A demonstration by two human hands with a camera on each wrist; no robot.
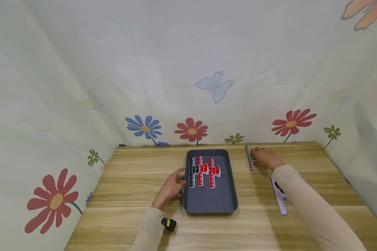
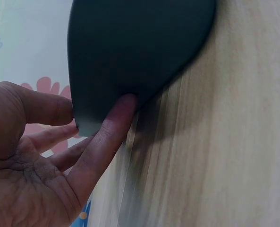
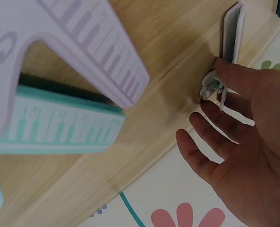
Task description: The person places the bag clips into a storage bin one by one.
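Note:
My right hand (image 1: 266,158) pinches a black-and-white keyboard-shaped clip (image 1: 249,159) between thumb and fingertips near the table's back edge. Seen from the side, this clip (image 3: 230,35) stands on edge at the thumb tip. My left hand (image 1: 172,186) touches the left side of the dark grey tray (image 1: 210,205), its fingers fairly straight. One fingertip lies on the tray's outer wall (image 2: 130,47) and another digit meets its rim. Inside the tray lie a black keyboard-shaped clip (image 1: 192,174) and two red ones (image 1: 200,176), (image 1: 212,177), side by side toward its left and middle.
Near my right forearm lies a lavender keyboard-shaped clip (image 1: 280,197), beside a mint green one (image 3: 59,125) that the sleeve mostly covers in the head view. A flower-printed curtain (image 1: 232,115) rises behind the wooden table (image 1: 138,167) and at both sides.

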